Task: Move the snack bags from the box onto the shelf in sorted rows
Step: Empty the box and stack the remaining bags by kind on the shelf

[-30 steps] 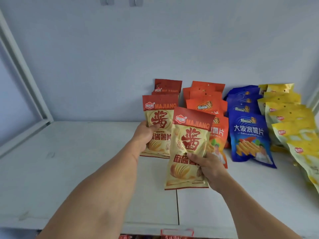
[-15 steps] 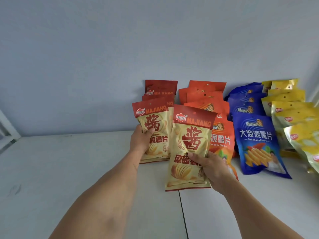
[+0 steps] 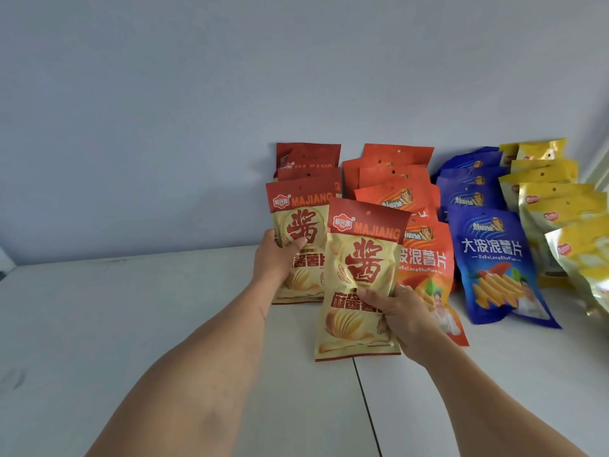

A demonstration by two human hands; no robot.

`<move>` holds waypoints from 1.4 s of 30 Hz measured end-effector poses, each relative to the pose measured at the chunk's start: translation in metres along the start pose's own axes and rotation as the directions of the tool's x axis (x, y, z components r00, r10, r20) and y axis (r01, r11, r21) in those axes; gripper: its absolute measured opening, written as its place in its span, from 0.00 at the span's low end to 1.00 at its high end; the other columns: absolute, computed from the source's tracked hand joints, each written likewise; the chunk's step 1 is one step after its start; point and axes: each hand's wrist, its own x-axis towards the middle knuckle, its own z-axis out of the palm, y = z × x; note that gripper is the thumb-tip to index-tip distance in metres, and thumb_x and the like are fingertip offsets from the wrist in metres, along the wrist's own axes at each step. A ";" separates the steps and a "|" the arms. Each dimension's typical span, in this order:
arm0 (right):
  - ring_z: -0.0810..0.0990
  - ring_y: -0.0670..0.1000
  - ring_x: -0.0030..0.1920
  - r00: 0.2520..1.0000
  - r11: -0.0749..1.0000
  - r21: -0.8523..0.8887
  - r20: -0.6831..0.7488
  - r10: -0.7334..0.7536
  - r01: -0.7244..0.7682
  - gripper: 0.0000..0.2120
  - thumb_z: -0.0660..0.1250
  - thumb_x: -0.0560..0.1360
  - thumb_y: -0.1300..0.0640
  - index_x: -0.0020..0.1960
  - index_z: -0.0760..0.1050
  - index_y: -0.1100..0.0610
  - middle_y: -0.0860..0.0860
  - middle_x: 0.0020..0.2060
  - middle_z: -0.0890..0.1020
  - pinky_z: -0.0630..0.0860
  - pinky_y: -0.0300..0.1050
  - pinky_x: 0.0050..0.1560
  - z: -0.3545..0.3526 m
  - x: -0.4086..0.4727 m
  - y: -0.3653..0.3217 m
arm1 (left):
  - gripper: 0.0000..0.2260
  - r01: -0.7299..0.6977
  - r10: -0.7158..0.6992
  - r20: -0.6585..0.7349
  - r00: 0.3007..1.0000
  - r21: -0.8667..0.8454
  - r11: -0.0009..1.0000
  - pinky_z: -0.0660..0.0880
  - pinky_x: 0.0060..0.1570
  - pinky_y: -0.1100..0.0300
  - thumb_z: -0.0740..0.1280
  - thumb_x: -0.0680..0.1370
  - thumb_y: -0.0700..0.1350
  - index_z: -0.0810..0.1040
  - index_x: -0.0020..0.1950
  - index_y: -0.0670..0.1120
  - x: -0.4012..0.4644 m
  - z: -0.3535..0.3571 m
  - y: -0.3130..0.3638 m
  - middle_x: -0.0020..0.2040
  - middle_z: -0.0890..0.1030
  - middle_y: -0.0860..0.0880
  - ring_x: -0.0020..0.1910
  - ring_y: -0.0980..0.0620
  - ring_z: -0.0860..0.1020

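Left hand (image 3: 275,258) gripping a cream MAJIANG bag (image 3: 301,222) upright, right hand (image 3: 400,313) just beside it pinching a second MAJIANG bag (image 3: 361,258), orange row (image 3: 395,179) behind the right hand

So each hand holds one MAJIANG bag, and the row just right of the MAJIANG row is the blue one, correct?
Not quite. In the head view the left hand and right hand each hold a MAJIANG bag, but the neighbouring row is the orange row; the blue row comes after it.

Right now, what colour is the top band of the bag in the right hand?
Dark red, above a cream body, on the MAJIANG bag; head view.
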 end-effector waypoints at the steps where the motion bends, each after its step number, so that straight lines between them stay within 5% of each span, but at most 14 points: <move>1: 0.86 0.63 0.50 1.000 1.000 -0.005 0.002 -0.001 0.001 0.18 0.77 0.70 0.58 0.57 0.80 0.61 0.60 0.49 0.86 0.79 0.66 0.57 0.002 0.001 0.001 | 0.20 0.000 0.000 0.007 1.000 0.004 1.000 0.81 0.51 0.52 0.72 0.76 0.57 0.73 0.62 0.49 -0.002 -0.004 0.001 0.55 0.83 0.52 0.53 0.49 0.83; 3: 0.86 0.63 0.50 1.000 1.000 -0.023 -0.001 0.002 -0.002 0.17 0.77 0.70 0.58 0.57 0.80 0.61 0.59 0.49 0.87 0.79 0.66 0.57 0.005 0.003 0.003 | 0.25 -0.009 0.009 -0.004 1.000 0.081 0.997 0.77 0.50 0.55 0.68 0.78 0.60 0.70 0.68 0.46 -0.007 -0.014 0.001 0.60 0.81 0.49 0.56 0.46 0.82; 6: 0.86 0.63 0.49 1.000 0.999 -0.050 -0.007 0.019 -0.020 0.17 0.77 0.70 0.57 0.56 0.81 0.61 0.59 0.48 0.87 0.80 0.64 0.56 0.011 0.008 0.004 | 0.23 -0.072 0.133 -0.120 0.984 0.413 0.908 0.72 0.49 0.55 0.60 0.83 0.59 0.71 0.71 0.44 -0.018 -0.032 -0.003 0.62 0.81 0.46 0.59 0.43 0.80; 10: 0.87 0.61 0.48 1.000 0.992 -0.124 0.015 0.022 -0.020 0.18 0.79 0.69 0.54 0.56 0.81 0.60 0.57 0.47 0.87 0.81 0.62 0.55 0.026 0.017 0.004 | 0.16 -0.277 0.414 0.037 0.909 0.798 0.535 0.75 0.44 0.53 0.59 0.84 0.54 0.78 0.62 0.45 -0.030 -0.061 -0.020 0.55 0.84 0.48 0.51 0.44 0.82; 13: 0.87 0.58 0.47 0.999 0.989 -0.150 0.040 0.021 -0.015 0.17 0.77 0.72 0.55 0.58 0.80 0.59 0.56 0.47 0.87 0.82 0.60 0.54 0.043 0.023 0.003 | 0.10 -0.455 0.555 0.232 0.799 0.836 0.306 0.74 0.34 0.53 0.65 0.81 0.48 0.81 0.51 0.43 -0.034 -0.076 -0.038 0.44 0.84 0.46 0.38 0.42 0.81; 17: 0.87 0.56 0.47 1.000 0.982 -0.190 0.027 0.015 -0.010 0.16 0.77 0.72 0.54 0.58 0.79 0.56 0.53 0.47 0.88 0.83 0.60 0.53 0.061 0.035 0.005 | 0.07 -0.518 0.620 0.322 0.715 0.840 0.162 0.68 0.24 0.58 0.73 0.76 0.45 0.79 0.40 0.45 -0.040 -0.087 -0.050 0.32 0.80 0.48 0.27 0.45 0.77; 24: 0.88 0.56 0.44 1.000 0.968 -0.249 -0.029 -0.004 -0.004 0.14 0.77 0.72 0.53 0.55 0.80 0.55 0.52 0.44 0.88 0.83 0.59 0.52 0.071 0.058 0.007 | 0.06 -0.525 0.625 0.314 0.715 0.831 0.184 0.69 0.24 0.58 0.73 0.75 0.45 0.80 0.41 0.46 -0.042 -0.095 -0.061 0.32 0.79 0.50 0.28 0.46 0.77; 34: 0.87 0.54 0.42 0.991 0.920 -0.391 -0.124 -0.042 -0.010 0.16 0.78 0.71 0.49 0.55 0.80 0.54 0.51 0.44 0.87 0.84 0.54 0.50 0.078 0.071 0.000 | 0.10 -0.439 0.482 0.267 0.834 0.851 0.289 0.76 0.36 0.52 0.62 0.83 0.49 0.80 0.52 0.45 -0.070 -0.108 -0.060 0.44 0.83 0.47 0.41 0.43 0.81; 40: 0.82 0.54 0.49 0.962 0.824 -0.566 -0.219 -0.164 0.012 0.29 0.74 0.72 0.41 0.64 0.70 0.56 0.52 0.54 0.82 0.82 0.53 0.49 0.083 0.051 0.000 | 0.15 -0.257 0.324 0.166 0.932 0.930 0.264 0.75 0.47 0.52 0.53 0.85 0.52 0.74 0.64 0.48 -0.125 -0.122 -0.043 0.57 0.81 0.49 0.54 0.46 0.80; 42: 0.78 0.60 0.59 0.946 0.706 -0.708 -0.208 -0.246 0.028 0.33 0.69 0.75 0.39 0.69 0.64 0.58 0.56 0.61 0.77 0.77 0.57 0.57 0.082 0.035 0.001 | 0.15 -0.187 0.284 0.114 0.952 0.951 0.246 0.75 0.48 0.52 0.52 0.86 0.52 0.73 0.64 0.49 -0.151 -0.129 -0.038 0.58 0.80 0.50 0.54 0.46 0.79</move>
